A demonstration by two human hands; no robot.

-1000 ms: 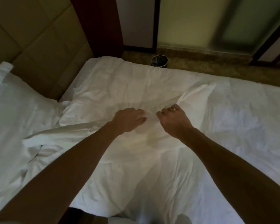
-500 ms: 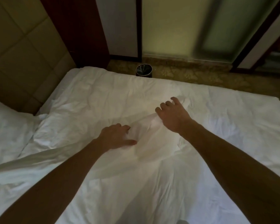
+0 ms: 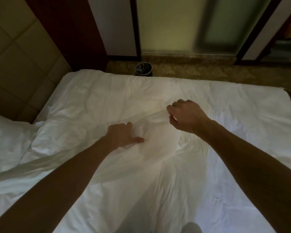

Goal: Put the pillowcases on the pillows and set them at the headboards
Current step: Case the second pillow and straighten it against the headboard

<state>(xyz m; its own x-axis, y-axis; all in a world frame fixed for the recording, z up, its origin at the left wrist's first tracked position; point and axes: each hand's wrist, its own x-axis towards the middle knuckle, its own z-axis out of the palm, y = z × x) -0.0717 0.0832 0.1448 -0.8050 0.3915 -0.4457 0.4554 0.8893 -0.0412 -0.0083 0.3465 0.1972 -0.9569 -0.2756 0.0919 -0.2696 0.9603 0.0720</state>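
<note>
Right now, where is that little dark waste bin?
In the head view, the waste bin stands on the patterned carpet just beyond the bed's far edge, upper centre-left, near the dark wooden panel.

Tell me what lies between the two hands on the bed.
In the head view, a raised fold of the white pillowcase runs from the left hand to the right hand, whose fingers pinch it.

pillowcase (image 3: 151,125): white creased cloth | headboard (image 3: 15,64): padded, matt | bin (image 3: 143,69): glossy
</note>
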